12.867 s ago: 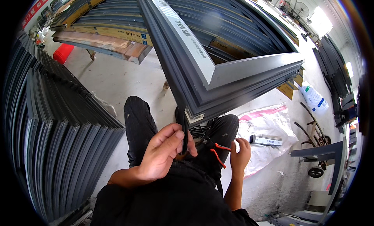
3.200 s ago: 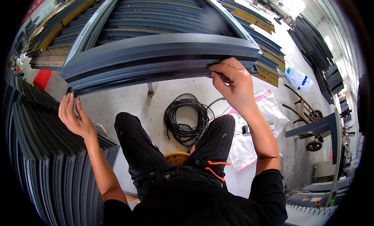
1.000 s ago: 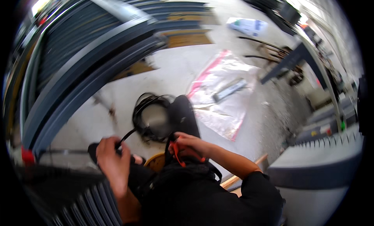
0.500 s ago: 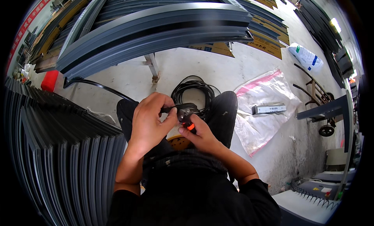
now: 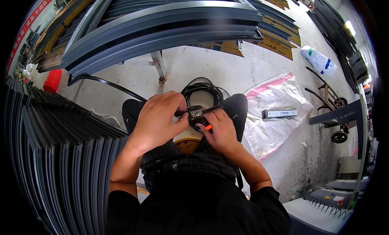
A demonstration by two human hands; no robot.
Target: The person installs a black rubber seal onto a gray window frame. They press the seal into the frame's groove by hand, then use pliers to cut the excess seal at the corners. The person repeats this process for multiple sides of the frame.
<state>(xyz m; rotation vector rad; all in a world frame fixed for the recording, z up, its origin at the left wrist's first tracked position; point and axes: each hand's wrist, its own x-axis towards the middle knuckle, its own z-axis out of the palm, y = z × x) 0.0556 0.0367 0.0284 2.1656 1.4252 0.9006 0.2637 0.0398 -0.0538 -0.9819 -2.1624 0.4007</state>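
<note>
My left hand (image 5: 160,117) is closed in a pinch on a black rubber-like strip (image 5: 115,86). That strip runs from the corner of a dark grey metal frame (image 5: 162,32) down to behind the hand. My right hand (image 5: 221,129) grips a pair of cutters (image 5: 197,114) with a metal head, a pivot and an orange part on the handle. The cutters' head is right at my left fingertips; whether the strip's end lies between the blades is too small to tell. Beyond the hands, a coil of black strip (image 5: 201,87) lies on the floor between my knees.
Dark profiles (image 5: 77,170) stand stacked closely on the left. A red container (image 5: 52,81) sits behind them. To the right, a white woven sack (image 5: 271,133) carries a long narrow box (image 5: 280,113). A hand truck (image 5: 328,91) stands farther right. Below my hands is a yellow round object (image 5: 187,144).
The cutters have turned, so their pivot and metal head now face up. My right hand has shifted slightly right with them, and its fingers have spread more along the handles.
</note>
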